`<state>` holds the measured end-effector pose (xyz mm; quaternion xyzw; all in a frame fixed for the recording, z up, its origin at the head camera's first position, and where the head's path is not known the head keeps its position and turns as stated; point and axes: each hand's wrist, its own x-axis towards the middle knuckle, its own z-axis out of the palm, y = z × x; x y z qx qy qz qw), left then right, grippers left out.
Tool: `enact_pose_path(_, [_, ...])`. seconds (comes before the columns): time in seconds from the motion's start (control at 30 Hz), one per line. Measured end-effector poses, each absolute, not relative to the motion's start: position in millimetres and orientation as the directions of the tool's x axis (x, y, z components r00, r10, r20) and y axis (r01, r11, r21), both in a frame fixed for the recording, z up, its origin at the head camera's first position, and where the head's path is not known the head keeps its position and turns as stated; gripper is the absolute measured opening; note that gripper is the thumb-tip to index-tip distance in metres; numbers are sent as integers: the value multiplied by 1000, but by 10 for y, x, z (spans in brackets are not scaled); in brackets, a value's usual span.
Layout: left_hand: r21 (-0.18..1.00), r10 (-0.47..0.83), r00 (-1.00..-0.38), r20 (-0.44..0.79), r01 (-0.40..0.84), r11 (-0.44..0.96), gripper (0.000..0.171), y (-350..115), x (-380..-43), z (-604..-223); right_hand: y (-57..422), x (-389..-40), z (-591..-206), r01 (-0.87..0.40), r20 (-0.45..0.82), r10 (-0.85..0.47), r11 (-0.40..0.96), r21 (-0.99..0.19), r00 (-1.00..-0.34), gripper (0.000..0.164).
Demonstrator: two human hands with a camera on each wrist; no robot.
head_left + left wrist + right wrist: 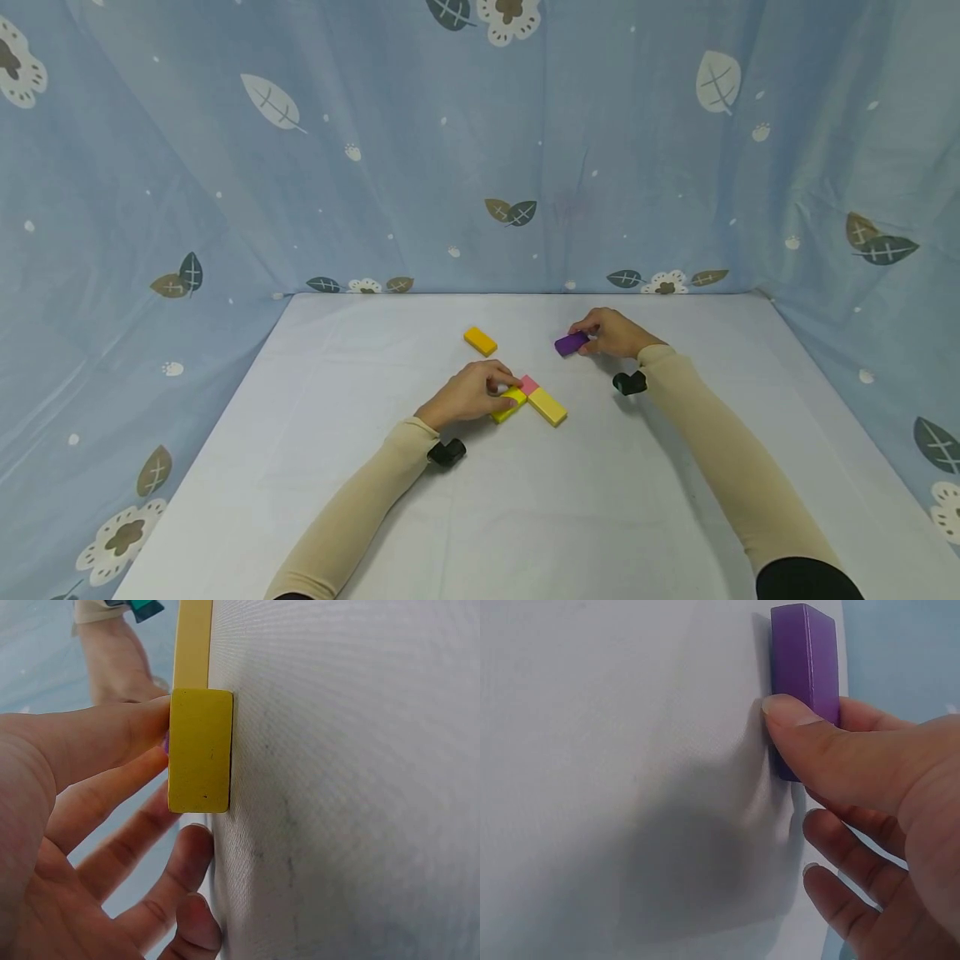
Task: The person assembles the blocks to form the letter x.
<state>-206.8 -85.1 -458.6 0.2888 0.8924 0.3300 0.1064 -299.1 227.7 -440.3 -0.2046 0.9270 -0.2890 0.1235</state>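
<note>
My left hand (471, 392) holds a bright yellow block (511, 404) between thumb and fingers, down on the white table. In the left wrist view that yellow block (201, 750) shows its end face, and the lower fingers curl loosely beside it. A pink block (529, 384) lies at its far end, with a pale yellow block (548, 407) adjoining on the right. Farther right, my right hand (617, 333) pinches a purple block (572, 343) by one end. The right wrist view has the thumb across the purple block (804, 664), close over the tabletop; contact is unclear.
An orange-yellow block (480, 341) lies by itself behind my left hand. The white tabletop (360, 500) reaches back to a blue curtain (420, 167) with leaf and flower prints, which also hangs along both sides.
</note>
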Motion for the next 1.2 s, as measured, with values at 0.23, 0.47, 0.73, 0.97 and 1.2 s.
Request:
enact_pose_path(0.23, [651, 588, -809, 5, 449, 613, 33, -855, -2078, -4604, 2299, -2996, -4384, -339, -90, -474, 738, -584, -876, 38])
enact_pose_path(0.47, [649, 590, -808, 2, 449, 614, 33, -852, -2087, -4621, 2312, -2983, -4385, -319, -105, -463, 740, -592, -880, 40])
enact_pose_path(0.73, [643, 587, -809, 0, 450, 619, 33, -855, -2084, -4601, 2318, -2982, -4350, -341, -102, -485, 734, -587, -869, 39])
enact_pose_path(0.97, [645, 586, -810, -4, 445, 621, 34, -847, -2079, -4584, 2307, -2962, -4327, -334, -119, -485, 740, -584, -866, 41])
enact_pose_path(1.2, [649, 586, -810, -2, 445, 617, 33, -846, -2083, -4600, 2296, -2940, -4303, -357, -103, -506, 725, -589, -856, 40])
